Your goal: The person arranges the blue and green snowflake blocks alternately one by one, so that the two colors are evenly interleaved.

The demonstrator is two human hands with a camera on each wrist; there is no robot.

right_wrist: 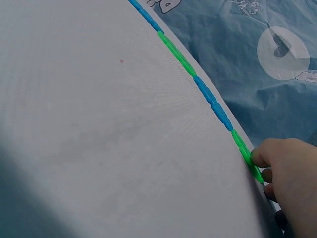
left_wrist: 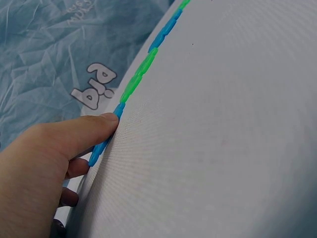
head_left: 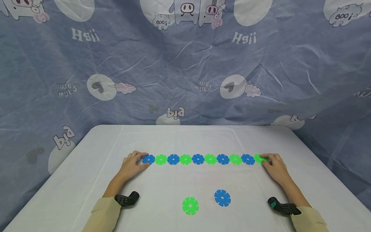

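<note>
A straight row of alternating blue and green notched interlocking discs (head_left: pixel 198 159) lies across the white table in the head view, edge to edge. At its left end my left hand (head_left: pixel 131 165) grips a blue disc (head_left: pixel 149 159) by the rim, thumb on the near side. The left wrist view shows that thumb (left_wrist: pixel 111 124) against the blue disc (left_wrist: pixel 101 145). My right hand (head_left: pixel 276 167) grips the green disc (head_left: pixel 258 159) at the right end, covering part of it. In the right wrist view, fingers (right_wrist: pixel 261 156) touch this green disc (right_wrist: pixel 246 153).
Nearer to me, a loose green disc (head_left: pixel 190 206) and a loose blue disc (head_left: pixel 222 198) lie flat on the white table (head_left: pixel 162 183). A blue-grey printed cloth (head_left: pixel 179 71) hangs behind the table. Each wrist wears a black device, the left one (head_left: pixel 127 199) and the right one (head_left: pixel 282 207).
</note>
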